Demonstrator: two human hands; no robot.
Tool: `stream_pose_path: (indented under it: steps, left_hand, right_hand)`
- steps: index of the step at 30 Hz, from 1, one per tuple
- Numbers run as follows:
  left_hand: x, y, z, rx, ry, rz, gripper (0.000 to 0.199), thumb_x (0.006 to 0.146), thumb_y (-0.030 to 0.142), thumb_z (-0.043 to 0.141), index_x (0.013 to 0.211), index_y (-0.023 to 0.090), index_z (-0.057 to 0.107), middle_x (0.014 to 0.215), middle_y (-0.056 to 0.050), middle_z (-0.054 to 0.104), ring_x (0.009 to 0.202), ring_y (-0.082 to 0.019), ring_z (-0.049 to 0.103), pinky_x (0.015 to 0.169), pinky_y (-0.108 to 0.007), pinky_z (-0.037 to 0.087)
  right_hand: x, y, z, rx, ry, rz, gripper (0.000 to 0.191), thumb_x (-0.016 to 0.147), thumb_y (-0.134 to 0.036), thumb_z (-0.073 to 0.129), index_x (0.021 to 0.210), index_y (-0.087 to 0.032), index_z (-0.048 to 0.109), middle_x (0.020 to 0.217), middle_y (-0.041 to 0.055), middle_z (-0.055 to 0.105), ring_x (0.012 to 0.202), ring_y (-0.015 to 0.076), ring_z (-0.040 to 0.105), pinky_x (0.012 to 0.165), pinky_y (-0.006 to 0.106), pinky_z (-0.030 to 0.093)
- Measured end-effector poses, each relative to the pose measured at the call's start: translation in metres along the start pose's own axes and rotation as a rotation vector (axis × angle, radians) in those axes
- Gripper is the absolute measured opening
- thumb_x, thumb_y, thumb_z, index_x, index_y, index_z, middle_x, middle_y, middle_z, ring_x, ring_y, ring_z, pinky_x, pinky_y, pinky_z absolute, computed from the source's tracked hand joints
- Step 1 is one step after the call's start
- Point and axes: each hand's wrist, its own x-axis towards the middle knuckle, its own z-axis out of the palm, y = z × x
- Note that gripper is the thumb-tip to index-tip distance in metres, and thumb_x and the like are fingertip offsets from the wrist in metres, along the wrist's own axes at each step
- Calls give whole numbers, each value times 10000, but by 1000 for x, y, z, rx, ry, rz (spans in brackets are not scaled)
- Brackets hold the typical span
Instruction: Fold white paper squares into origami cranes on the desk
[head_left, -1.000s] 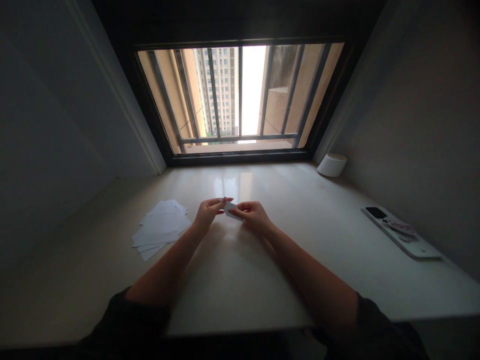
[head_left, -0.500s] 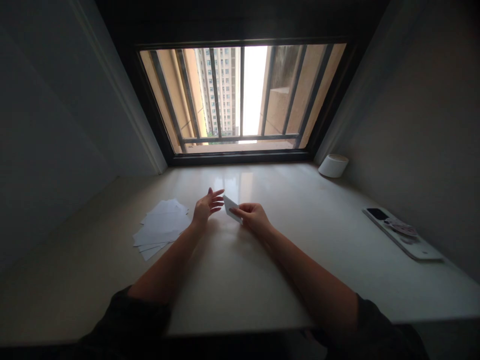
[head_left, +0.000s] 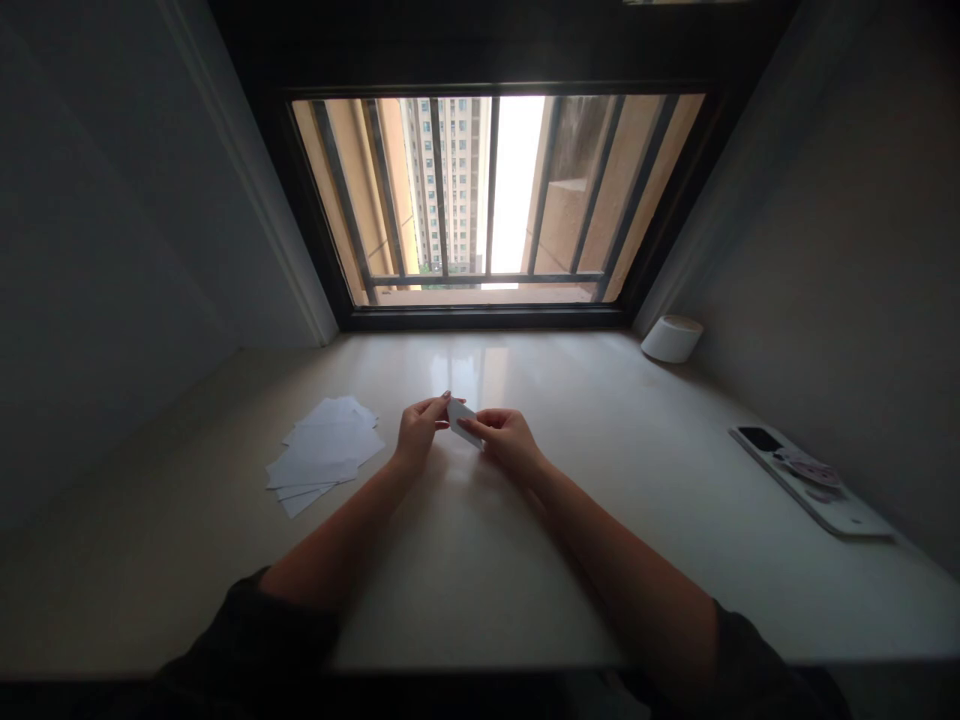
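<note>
Now the left hand [head_left: 417, 432] and right hand [head_left: 510, 437] are both pinching the white card [head_left: 458, 411] mid-frame, seemingly leaving it unfinished, while overlapping white sheets [head_left: 330, 440] are lying untouched on the worktop [head_left: 457, 570], centre left, the remaining work not showing.

One camera sits on the person's head. It looks forward and down from above the near edge of the counter [head_left: 465, 570], around the middle. It faces the window [head_left: 491, 200] at the far edge. The left hand [head_left: 418, 428] and right hand [head_left: 511, 436] are nearer to it than the window. It sees wide, from left wall [head_left: 120, 240] to right wall [head_left: 817, 270].
</note>
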Motion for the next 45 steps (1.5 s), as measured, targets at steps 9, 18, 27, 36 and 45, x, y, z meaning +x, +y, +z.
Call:
stream_pose_path:
  steps: [9, 18, 27, 36, 45]
  left_hand:
    - [0, 6, 0, 40, 120, 97, 515, 750, 578, 551, 991, 149, 702, 847, -86, 698, 735, -165, 610, 638, -256, 445]
    - [-5, -4, 6, 282, -110, 168, 365, 739, 506, 613, 813, 166, 726, 802, -71, 719, 805, -215, 650, 738, -302, 460]
    - [1, -4, 0, 254, -34, 199, 343, 734, 485, 618, 799, 161, 708, 790, -60, 712, 783, -201, 639, 690, -283, 463]
    - [4, -3, -4, 382, -107, 212, 332, 772, 479, 564, 780, 168, 681, 781, -51, 699, 758, -196, 629, 688, -283, 462]
    - [2, -3, -4, 412, -61, 201, 287, 788, 406, 571, 997, 218, 626, 798, -29, 691, 765, -192, 637, 702, -295, 461]
  right_hand:
    - [6, 6, -3, -4, 26, -64, 319, 621, -468, 722, 612, -160, 637, 555, -20, 553, 520, 101, 455, 522, 238, 347]
    - [14, 11, -10, 195, 153, -78, 274, 632, -438, 727, 718, -183, 675, 671, 11, 647, 616, 136, 551, 633, 272, 417]
    - [15, 12, -11, 57, 158, -110, 322, 692, -486, 657, 643, -172, 706, 560, 10, 602, 575, 134, 515, 592, 273, 401]
    - [15, 8, -14, 123, 95, -220, 391, 710, -413, 660, 1062, -242, 650, 806, 26, 695, 686, 161, 603, 639, 296, 470]
    - [18, 12, -19, 102, 22, -185, 363, 682, -360, 691, 1023, -236, 697, 923, 43, 720, 793, 208, 657, 793, 388, 490]
